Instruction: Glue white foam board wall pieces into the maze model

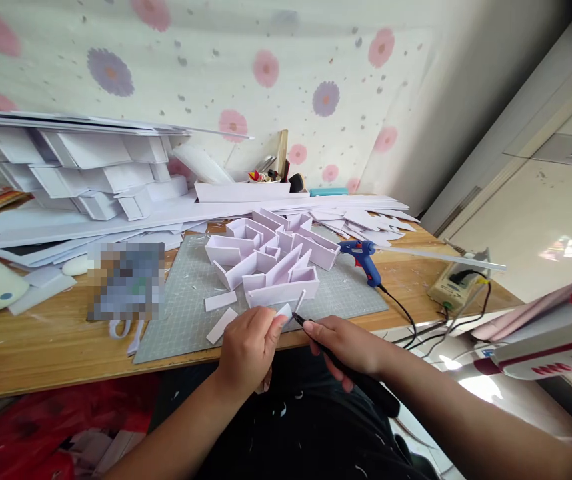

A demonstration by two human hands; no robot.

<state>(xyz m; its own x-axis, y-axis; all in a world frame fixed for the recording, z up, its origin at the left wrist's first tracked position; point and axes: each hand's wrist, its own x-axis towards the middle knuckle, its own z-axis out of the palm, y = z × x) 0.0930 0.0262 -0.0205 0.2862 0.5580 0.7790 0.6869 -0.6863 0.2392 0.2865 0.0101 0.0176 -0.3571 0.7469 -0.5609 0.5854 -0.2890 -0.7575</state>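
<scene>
The background is covered by a pale cloth [196, 73] printed with pink and purple flowers. Below it, a wooden counter [406, 273] is partly covered by a grey cutting mat [171, 313], marked with a grid. On the mat, a white structure [283, 293] is seen, made up of thin upright walls joined at many angles, with open compartments between them. Two flat strips [220, 301] are laid at its near left.

In front of the structure, near the counter's front edge, a small white piece [285, 311] is pinched in the narrowed fingers of the left hand [247, 343]. A long black tool [339, 363] is gripped in the curled fingers of the right hand [349, 343], and its tip is held just beside the piece. A thin white sliver [301, 301] is seen at the tip; whether it is held there cannot be told.

To the right of the structure, a blue glue gun [366, 260] is laid with a long pale rod [441, 257] extending rightward from its back. Farther right, a power strip [459, 283] is placed. Folded white board [101, 170] is stacked at the back left, and an object on the left is hidden by pixelation.
</scene>
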